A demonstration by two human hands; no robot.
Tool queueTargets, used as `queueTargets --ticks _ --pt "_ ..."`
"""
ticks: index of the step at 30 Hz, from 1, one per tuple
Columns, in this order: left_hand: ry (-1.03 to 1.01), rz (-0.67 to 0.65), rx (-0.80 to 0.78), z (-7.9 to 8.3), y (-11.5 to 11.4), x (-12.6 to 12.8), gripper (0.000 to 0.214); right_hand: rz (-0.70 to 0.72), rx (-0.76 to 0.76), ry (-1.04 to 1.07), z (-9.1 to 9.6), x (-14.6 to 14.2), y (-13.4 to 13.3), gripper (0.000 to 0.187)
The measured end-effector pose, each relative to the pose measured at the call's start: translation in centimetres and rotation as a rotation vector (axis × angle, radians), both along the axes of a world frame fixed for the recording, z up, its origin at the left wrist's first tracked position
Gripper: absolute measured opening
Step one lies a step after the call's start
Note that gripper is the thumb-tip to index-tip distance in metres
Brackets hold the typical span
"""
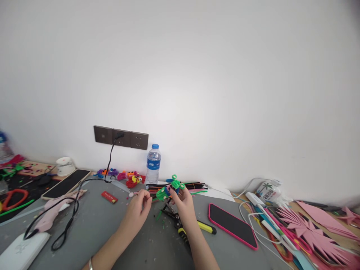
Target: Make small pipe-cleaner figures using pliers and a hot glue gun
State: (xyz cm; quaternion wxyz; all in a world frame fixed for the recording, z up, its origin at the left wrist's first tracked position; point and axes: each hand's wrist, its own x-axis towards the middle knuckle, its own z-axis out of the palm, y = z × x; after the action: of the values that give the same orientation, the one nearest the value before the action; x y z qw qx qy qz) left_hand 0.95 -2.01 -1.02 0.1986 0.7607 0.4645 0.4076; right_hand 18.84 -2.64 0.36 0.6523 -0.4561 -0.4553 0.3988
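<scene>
My right hand (182, 205) grips a green pipe-cleaner figure (162, 194) with curled loops on top and some blue on it, held just above the mat. To its left, my left hand (140, 207) is closed with thumb and fingertips together; whatever it may pinch is too small to make out. Under my right hand lie pliers (183, 234) with black and yellow handles, partly hidden by my forearm. Behind the figure is a bundle of pipe cleaners (197, 186) in black, pink and green. Small green scraps are scattered on the grey mat (157, 249).
A water bottle (153, 165) stands by the wall, beside several colourful pipe-cleaner figures (135, 180). Left are a pink glue gun (49, 215), a black cord (74, 213) and a phone (67, 183). Right are a pink-edged phone (233, 225), white cables and folded pink paper (306, 228).
</scene>
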Motion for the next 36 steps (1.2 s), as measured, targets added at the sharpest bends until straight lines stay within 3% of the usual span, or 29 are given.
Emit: queueTargets --ticks 4,9,25,36 --pt "-0.062 -0.009 -0.146 0.1 -0.5 0.0 0.032 0.011 -0.001 0.008 -0.1 0.0 0.0 0.039" --pt "-0.092 -0.018 -0.195 0.5 -0.9 0.0 0.036 0.012 -0.004 0.014 0.0 0.0 -0.1 0.04" --pt "0.008 -0.108 0.062 0.3 -0.1 -0.1 0.038 0.005 -0.009 0.026 0.2 0.0 0.0 0.042" --pt "0.045 0.009 0.054 -0.2 0.2 -0.3 0.021 0.014 -0.007 0.044 0.4 0.0 -0.1 0.04"
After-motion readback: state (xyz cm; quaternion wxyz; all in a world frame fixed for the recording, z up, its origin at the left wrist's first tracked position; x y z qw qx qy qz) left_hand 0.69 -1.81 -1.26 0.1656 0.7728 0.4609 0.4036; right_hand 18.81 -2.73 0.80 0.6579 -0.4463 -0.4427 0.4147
